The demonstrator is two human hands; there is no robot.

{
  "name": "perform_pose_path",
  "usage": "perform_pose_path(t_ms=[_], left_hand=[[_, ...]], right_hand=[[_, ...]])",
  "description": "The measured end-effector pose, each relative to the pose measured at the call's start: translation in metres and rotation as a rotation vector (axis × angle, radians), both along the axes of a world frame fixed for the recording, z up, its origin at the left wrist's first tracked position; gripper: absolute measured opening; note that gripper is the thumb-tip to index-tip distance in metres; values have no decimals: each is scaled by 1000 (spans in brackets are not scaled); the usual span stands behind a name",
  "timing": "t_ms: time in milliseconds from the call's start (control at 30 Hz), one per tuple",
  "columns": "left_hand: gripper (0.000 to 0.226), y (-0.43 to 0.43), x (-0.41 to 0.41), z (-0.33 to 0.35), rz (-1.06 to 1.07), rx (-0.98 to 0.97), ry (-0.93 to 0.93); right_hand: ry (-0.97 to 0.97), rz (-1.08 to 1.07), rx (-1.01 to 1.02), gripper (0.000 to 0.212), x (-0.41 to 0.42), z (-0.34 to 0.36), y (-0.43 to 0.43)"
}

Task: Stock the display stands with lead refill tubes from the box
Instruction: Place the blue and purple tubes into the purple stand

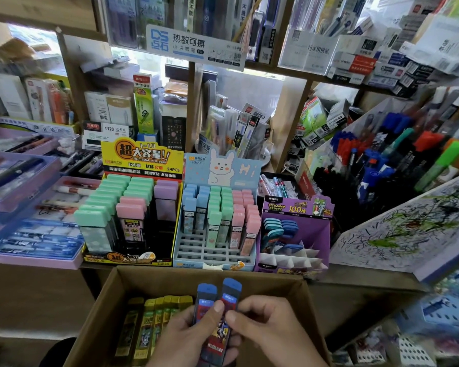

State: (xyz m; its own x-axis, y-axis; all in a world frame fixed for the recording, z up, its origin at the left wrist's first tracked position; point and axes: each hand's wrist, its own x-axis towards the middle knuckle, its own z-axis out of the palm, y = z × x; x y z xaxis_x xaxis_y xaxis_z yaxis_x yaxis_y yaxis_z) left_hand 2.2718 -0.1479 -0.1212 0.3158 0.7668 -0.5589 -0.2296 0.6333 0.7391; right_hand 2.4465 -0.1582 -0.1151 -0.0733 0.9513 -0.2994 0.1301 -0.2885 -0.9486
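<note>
The grip of the left hand (pixel 188 337) is clenched round two blue-capped lead refill tubes (pixel 206 300), its thumb pressed across their fronts. The right hand (pixel 273 332) pinches the right-side tube. The tubes are held upright over the cardboard box (pixel 196 274), beside the yellow-capped tubes (pixel 159 311) standing inside it.

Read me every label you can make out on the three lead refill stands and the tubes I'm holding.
"超大容量!!", "24PCS": yellow display stand header.
"Hi": blue bunny stand header.
"ULTRAMAN HEROES", "100根": purple stand header.
"M&G": blue-capped tubes gripped by left hand and right hand.
Finer print on stands and tubes is too blurred to read.
</note>
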Motion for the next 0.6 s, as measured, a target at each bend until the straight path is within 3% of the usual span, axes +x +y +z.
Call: perform_pose_path(t_ms=[167,367,433,600], left_hand=[[37,2,-4,1,77,34,2],[43,-1,-3,-1,52,94,-21],[44,3,-3,-1,74,79,-10],[41,5,-3,7,85,113,18]], right_hand=[[-19,-70,51,27,8,-2,1],[40,-296,244,13,33,8,5],[-5,-360,326,4,46,14,8],[-163,-433,449,21,82,25,18]])
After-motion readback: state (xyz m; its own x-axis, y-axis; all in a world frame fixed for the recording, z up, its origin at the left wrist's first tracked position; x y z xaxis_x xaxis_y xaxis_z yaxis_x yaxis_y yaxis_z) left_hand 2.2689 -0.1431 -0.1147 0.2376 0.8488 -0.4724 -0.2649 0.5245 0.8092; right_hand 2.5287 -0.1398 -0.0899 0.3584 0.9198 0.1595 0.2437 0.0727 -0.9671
